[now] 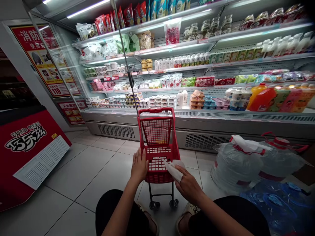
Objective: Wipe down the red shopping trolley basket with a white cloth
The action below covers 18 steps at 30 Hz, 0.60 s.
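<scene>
A small red shopping cart (157, 178) stands upright on the tiled floor between my knees, its high handle end facing the refrigerated shelves. My left hand (139, 165) rests against the left side of the cart's rim, fingers extended and holding nothing. In my right hand (187, 183) is a crumpled white cloth or tissue (174, 171), held at the cart's near right rim. Part of the cloth reaches over the basket. The basket's grid floor shows through between my hands.
Beyond the cart runs a refrigerated display (157, 117) stocked with dairy and drinks. Large water bottles (232, 165) in plastic bags stand on the right, with blue bottles (273, 200) nearer. A red freezer (31, 157) is at the left. My knees flank the cart.
</scene>
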Available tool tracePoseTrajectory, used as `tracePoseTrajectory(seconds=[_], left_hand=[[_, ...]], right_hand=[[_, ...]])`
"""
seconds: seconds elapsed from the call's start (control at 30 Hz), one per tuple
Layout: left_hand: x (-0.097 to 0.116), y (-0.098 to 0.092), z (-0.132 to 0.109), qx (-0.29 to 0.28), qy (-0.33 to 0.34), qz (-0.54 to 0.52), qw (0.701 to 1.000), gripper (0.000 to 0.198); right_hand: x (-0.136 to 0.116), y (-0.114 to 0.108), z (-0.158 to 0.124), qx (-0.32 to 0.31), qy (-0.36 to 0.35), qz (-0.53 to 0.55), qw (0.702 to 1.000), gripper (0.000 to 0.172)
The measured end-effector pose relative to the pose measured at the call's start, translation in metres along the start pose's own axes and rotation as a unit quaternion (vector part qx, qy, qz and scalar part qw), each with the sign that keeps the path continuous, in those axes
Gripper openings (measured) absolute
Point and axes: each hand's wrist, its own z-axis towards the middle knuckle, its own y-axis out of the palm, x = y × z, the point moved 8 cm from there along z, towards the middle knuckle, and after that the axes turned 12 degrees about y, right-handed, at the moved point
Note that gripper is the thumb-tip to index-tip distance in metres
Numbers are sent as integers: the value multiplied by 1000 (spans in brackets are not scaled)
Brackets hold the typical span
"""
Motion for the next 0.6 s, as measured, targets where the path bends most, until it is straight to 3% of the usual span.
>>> tracePoseTrajectory(seconds=[0.1,0.17,0.3,0.43,0.53,0.6], left_hand=[[32,-5,-4,30,40,40,998,72],[49,-8,-8,42,66,56,995,70],[55,-21,-13,44,90,60,993,72],[55,-29,-14,31,115,54,991,75],[58,-28,-13,28,125,46,991,89],[61,-27,-12,27,130,44,990,96]], right_hand=[[-21,-2,5,-48,-82,18,995,84],[-18,-6,10,-68,-109,31,991,84],[25,-10,36,-58,-67,35,995,75],[66,2,76,-55,-16,19,998,72],[74,12,92,-49,11,15,999,72],[67,14,88,-42,26,22,999,72]])
